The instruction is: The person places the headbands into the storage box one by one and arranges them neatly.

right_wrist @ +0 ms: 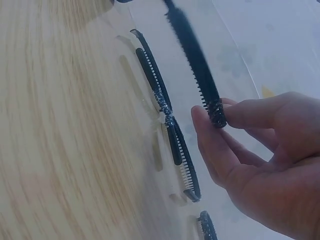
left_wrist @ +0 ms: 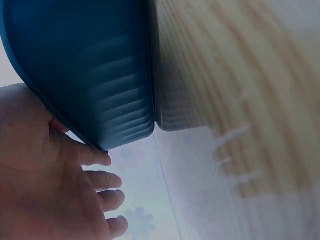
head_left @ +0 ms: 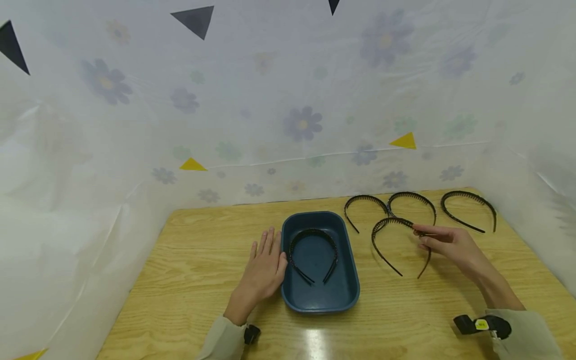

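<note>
My right hand (head_left: 459, 247) pinches a black toothed headband (head_left: 396, 220) between thumb and fingers, right of the blue tray (head_left: 319, 300). In the right wrist view, the pinched part of this headband (right_wrist: 197, 62) glitters. My left hand (head_left: 263, 267) lies along the tray's left side with straight fingers, touching the rim. Inside the tray is a black headband (head_left: 313, 231); its ends look doubled, so a second may lie with it. Behind my right hand, a left headband (head_left: 364, 197) and a middle headband (head_left: 411, 195) lie touching, with another headband (head_left: 468, 193) farther right.
The wooden table (head_left: 202, 250) ends at a white flowered sheet (head_left: 252, 125) at the back. Similar sheeting stands on both sides. Yellow triangles (head_left: 192, 165) and dark triangles (head_left: 195, 21) mark the sheet.
</note>
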Motion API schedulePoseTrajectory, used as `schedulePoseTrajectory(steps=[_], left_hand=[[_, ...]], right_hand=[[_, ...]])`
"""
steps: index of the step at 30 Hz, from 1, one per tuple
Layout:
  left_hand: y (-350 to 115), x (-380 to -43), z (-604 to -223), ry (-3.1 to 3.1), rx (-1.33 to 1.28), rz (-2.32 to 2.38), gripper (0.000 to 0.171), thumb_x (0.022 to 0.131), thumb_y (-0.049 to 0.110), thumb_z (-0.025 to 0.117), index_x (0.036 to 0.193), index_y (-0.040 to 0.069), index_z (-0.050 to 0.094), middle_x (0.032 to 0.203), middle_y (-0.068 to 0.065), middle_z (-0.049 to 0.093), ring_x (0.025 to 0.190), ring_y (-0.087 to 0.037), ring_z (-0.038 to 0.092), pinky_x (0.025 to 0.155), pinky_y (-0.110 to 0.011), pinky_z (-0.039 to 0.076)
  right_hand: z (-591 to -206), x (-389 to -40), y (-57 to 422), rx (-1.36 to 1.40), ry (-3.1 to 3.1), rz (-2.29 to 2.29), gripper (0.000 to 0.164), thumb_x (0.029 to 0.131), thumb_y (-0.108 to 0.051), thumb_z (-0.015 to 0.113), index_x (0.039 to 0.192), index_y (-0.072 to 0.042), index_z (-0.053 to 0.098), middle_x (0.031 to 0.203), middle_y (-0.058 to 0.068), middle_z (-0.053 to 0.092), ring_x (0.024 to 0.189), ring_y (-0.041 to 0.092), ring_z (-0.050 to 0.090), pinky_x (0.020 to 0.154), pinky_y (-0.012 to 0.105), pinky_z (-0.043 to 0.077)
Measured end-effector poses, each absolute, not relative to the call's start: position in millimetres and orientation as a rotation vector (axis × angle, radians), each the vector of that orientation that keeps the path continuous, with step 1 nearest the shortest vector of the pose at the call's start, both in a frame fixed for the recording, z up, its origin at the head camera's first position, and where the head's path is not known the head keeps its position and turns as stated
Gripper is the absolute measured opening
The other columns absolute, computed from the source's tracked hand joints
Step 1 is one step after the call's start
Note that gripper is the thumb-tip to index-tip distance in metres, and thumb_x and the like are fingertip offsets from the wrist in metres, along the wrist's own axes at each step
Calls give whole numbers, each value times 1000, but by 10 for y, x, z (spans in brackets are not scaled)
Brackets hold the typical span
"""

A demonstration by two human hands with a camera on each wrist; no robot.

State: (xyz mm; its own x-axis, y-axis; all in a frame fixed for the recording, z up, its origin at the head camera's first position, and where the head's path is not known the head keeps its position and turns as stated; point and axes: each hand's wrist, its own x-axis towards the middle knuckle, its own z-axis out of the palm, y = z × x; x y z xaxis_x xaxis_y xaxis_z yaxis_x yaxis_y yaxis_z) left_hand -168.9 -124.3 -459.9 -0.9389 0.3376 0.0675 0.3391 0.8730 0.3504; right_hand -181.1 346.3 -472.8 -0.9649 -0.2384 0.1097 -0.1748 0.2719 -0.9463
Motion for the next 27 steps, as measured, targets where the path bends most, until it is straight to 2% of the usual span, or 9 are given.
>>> schedulePoseTrajectory(steps=[12,19,27], left_hand=[[-1239,-1677,-4591,-3048,-544,-571,59,112,29,30,162,-1,22,170,-20,10,156,-39,9,123,-59,10],[-1237,-1681,-4593,-3051,-543,-568,59,113,29,30,162,-1,22,170,-20,10,156,-39,9,123,-59,10],[-1238,-1680,-4596,-3045,-544,-580,58,112,28,31,162,-1,22,169,-21,11,156,-39,9,123,-60,10]], right_hand=[[-4663,-1777,3339,-421,2551,-1832,46,104,-7,59,146,9,50,119,-20,69,94,15,75,80,23,58],[-4601,-1760,3267,-379,2528,-1925,44,103,-7,61,143,10,53,112,-14,73,90,13,75,81,24,59],[-4571,-1761,3224,-471,2485,-2029,44,102,2,60,143,13,52,119,-9,72,88,12,75,81,26,59]])
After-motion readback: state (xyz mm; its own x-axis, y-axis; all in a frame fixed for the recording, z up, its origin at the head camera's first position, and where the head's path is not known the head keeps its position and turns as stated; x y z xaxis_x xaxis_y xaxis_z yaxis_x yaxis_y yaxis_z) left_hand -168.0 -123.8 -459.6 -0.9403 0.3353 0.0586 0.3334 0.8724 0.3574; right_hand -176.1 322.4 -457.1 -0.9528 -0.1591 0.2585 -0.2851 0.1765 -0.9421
